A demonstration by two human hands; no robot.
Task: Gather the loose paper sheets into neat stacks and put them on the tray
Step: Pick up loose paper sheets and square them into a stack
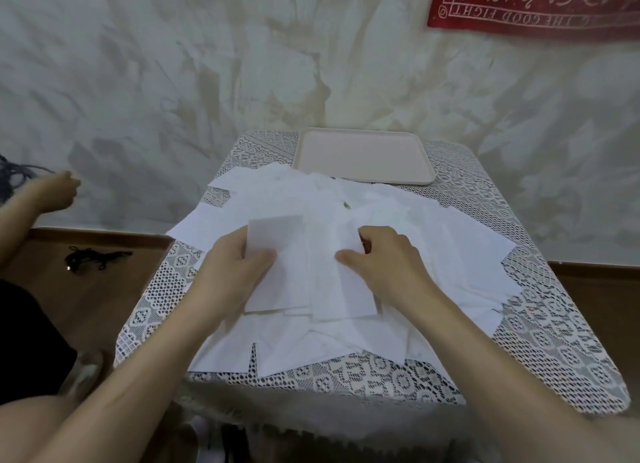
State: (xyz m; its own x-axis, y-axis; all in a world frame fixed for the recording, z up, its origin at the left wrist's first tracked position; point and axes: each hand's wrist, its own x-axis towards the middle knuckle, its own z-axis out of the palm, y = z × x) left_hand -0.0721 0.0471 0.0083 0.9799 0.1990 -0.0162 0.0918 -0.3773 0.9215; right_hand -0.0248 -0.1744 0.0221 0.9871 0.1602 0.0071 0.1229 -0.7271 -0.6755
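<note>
My fingers: left hand pinching small sheet bundle; right hand pinching overlapping sheet. Loose paper sheets: scattered over lace-covered table; thin, limp, slippery, best gripped at edges. Tray: bare, far end. Forearms angled inward, wrists low.

Only 1 view is given, a wide-angle one worn on the head, so nothing is shared with a 2nd. The scene is looked at forward and down, from right above the near edge of the lace-covered table. Both forearms are seen reaching in from the bottom corners, pretty close up. The wall is taken in behind, edges visibly bent.
</note>
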